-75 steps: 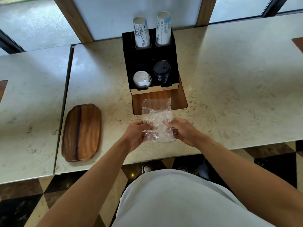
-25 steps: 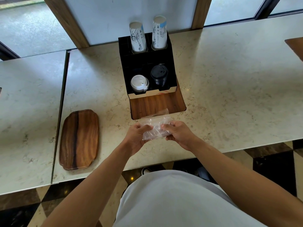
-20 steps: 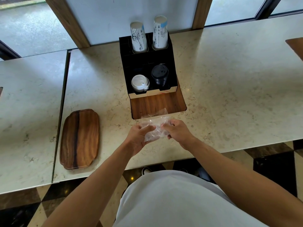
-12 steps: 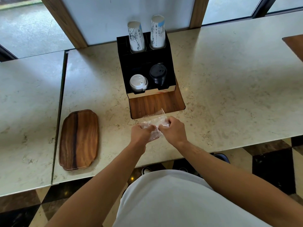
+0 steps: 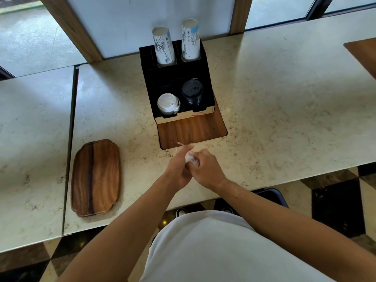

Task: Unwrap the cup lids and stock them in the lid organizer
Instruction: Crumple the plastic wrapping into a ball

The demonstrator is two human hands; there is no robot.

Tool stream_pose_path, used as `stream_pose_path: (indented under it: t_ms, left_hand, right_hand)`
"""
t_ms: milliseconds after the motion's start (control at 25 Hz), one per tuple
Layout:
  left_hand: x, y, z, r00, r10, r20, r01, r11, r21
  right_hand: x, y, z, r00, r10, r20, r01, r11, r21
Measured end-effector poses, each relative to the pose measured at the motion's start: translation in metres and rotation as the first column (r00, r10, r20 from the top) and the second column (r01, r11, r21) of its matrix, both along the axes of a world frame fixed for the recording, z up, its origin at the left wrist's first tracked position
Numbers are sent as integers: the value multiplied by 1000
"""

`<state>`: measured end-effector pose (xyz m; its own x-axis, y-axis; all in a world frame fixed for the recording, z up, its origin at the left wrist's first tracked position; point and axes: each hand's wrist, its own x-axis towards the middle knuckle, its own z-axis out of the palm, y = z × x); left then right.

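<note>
Both hands, left and right, squeeze the crumpled wrap in a tight grip above the counter.

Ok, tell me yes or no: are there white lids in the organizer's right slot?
No: the right slot holds black lids; the white lids sit in the organizer's left slot.
</note>
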<state>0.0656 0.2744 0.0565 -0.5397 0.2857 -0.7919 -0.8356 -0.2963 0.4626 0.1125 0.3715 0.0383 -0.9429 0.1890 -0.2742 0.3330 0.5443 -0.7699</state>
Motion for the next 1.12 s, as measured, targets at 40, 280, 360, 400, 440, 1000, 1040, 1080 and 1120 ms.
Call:
stream_pose_path:
  t_ms: [40, 280, 360, 400, 440, 1000, 1040, 1080, 1120]
  left_hand:
    - [-1, -1, -3, 999, -44, -29, 42, 997, -60]
    - [-9, -12, -16, 998, -37, -54, 29, 989, -144]
    - [-12, -15, -18, 992, -74, -98, 53, 979, -195]
    - [-12, -17, -18, 990, -87, -110, 64, 978, -199]
    - [-14, -18, -18, 988, -98, -122, 72, 978, -198]
    - [-16, -11, -42, 908, -382, -171, 357, 920, -161]
    - [-14, -5, -44, 892, -422, -161, 399, 904, -156]
    - [-12, 2, -45, 872, -462, -159, 438, 884, -164]
    - [-9, 8, -45, 850, -501, -163, 473, 862, -184]
  right_hand:
    - [0, 1, -1, 1000, -4, 10, 4, 1000, -30]
    - [-2, 13, -12, 966, -241, 93, 257, 935, -246]
    - [-3, 15, -16, 957, -231, 173, 275, 913, -301]
    - [-4, 16, -19, 946, -215, 241, 295, 880, -373]
    - [-5, 17, -23, 938, -187, 292, 306, 843, -442]
    - [14, 43, -39, 837, -439, 326, 545, 630, -553]
    - [23, 47, -42, 810, -478, 339, 583, 601, -547]
    - [31, 52, -45, 787, -509, 349, 612, 574, -543]
    - [39, 56, -47, 768, -531, 358, 634, 548, -545]
